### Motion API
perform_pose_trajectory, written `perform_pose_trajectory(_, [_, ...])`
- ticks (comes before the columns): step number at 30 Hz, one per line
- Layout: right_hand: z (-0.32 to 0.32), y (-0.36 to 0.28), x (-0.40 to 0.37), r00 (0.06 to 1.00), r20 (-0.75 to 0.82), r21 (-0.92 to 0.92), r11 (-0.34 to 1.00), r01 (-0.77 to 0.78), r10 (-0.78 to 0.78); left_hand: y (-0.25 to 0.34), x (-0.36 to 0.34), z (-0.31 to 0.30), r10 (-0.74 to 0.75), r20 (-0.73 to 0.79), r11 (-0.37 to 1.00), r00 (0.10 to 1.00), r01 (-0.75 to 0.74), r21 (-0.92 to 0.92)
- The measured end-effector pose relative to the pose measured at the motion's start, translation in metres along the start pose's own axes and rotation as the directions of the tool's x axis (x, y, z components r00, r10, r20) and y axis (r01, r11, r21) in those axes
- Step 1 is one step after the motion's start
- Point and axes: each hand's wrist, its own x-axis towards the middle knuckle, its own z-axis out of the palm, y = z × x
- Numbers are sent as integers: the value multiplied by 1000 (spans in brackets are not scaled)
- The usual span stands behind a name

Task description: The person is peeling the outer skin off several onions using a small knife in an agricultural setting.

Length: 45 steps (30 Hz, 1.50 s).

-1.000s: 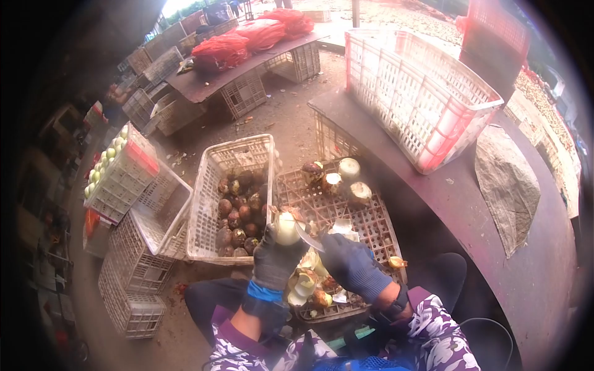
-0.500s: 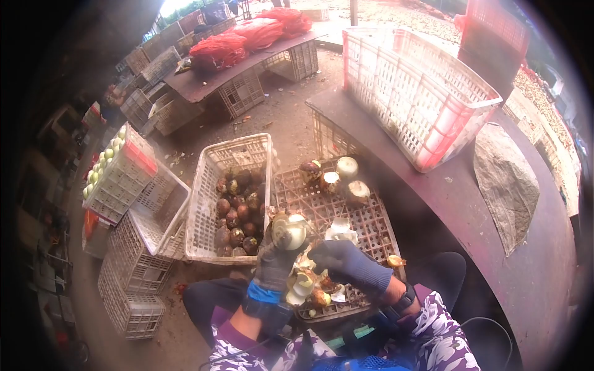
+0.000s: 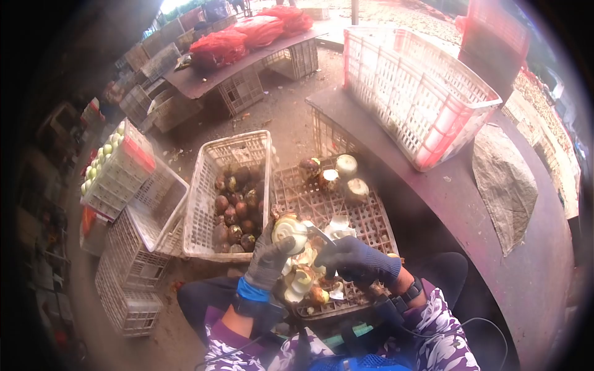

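Observation:
My gloved left hand [image 3: 266, 263] is closed around a pale, partly peeled, onion-like bulb [image 3: 288, 231], raised above the crate. In my gloved right hand [image 3: 356, 261] is a small knife [image 3: 320, 234], its blade pointing toward the bulb; the handle is hidden by my fingers. Below both hands, peelings [image 3: 301, 281] are heaped on an upturned plastic crate [image 3: 382, 232]. Toward its far end stand several bulbs, among them a cut white one [image 3: 346, 164] and a brownish one [image 3: 357, 190].
Left of the work crate, a deep crate [image 3: 190, 216] holds many dark unpeeled bulbs. Stacked crates [image 3: 133, 247] stand further left, one with pale peeled bulbs [image 3: 104, 154]. A curved table [image 3: 445, 204] at right bears a large white-and-pink crate [image 3: 402, 93]. Red mesh sacks [image 3: 253, 34] lie behind.
The bulb in my left hand has turned, showing a different face. My right hand has moved slightly right, and the knife blade now shows beside the bulb.

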Motion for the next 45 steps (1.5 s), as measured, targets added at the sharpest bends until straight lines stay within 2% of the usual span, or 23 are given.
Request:
perform_pose_trajectory(4, [-2,-7,-3,960,87,176,944,-279,267,15,1,-25,-158,161,986,974,166,-32])
perform_pose_trajectory(7, [7,-24,-5,935,72,214,910,-356,348,12,3,-37,-139,194,975,971,168,-143])
perform_pose_trajectory(8, [10,-38,-4,905,20,121,897,-425,426,14,2,-36,-123,131,976,984,144,-163])
perform_pose_trajectory(10, [21,-25,-2,946,-158,94,958,-271,283,18,-2,-29,-91,6,975,996,91,-203])
perform_pose_trajectory(11, [26,-20,-2,948,-244,72,979,-193,205,21,-3,-25,-68,-3,982,998,66,-177])
perform_pose_trajectory(12, [30,-25,-1,939,-286,118,979,-165,193,25,-5,-19,-50,-8,988,999,49,-150])
perform_pose_trajectory(13, [32,-21,4,936,-348,-10,998,-61,54,26,-4,-15,-39,-10,992,999,38,-119])
perform_pose_trajectory(15, [35,-10,14,876,-426,-271,956,116,-227,17,-3,-11,-46,28,995,999,48,-86])
perform_pose_trajectory(16, [34,-16,14,901,-401,-331,943,24,-164,12,-2,-9,-51,48,996,998,54,-71])
perform_pose_trajectory(19, [31,-23,15,921,-359,-285,957,49,-154,12,-3,1,-142,191,988,971,152,-37])
perform_pose_trajectory(20, [28,-23,14,926,-341,-277,958,68,-164,15,-11,8,-158,162,986,974,166,-35])
perform_pose_trajectory(23, [19,-25,10,945,-277,-244,964,106,-174,8,-9,-2,-187,203,977,961,203,-64])
perform_pose_trajectory(27, [17,-33,8,939,-248,-453,885,105,-238,21,-14,10,-222,233,971,947,237,-39])
perform_pose_trajectory(30, [24,-23,12,862,-319,-614,779,129,-394,29,-17,21,-253,219,968,943,246,59])
perform_pose_trajectory(32, [22,-7,19,835,-345,-478,846,237,-429,22,-14,17,-269,209,954,940,231,190])
perform_pose_trajectory(33, [21,2,23,821,-360,-404,867,291,-443,19,-14,18,-220,190,963,957,182,197])
perform_pose_trajectory(35, [19,15,26,764,-438,-537,819,200,-474,13,-12,22,-114,156,974,981,79,214])
perform_pose_trajectory(37, [21,12,29,670,-492,-663,738,125,-556,-2,-7,24,-22,44,1000,999,22,11])
perform_pose_trajectory(38, [22,7,28,627,-493,-694,707,135,-603,-9,-6,27,13,-18,996,1000,-14,-88])
perform_pose_trajectory(41, [24,11,37,511,-614,-615,771,167,-601,-23,-4,51,141,-84,973,986,-154,-169])
perform_pose_trajectory(42, [22,10,38,519,-568,-685,717,132,-639,-26,-2,56,167,-99,970,981,-181,-162])
perform_pose_trajectory(45, [28,0,34,636,-575,-680,732,-23,-515,-44,9,51,259,-144,955,955,-276,-112])
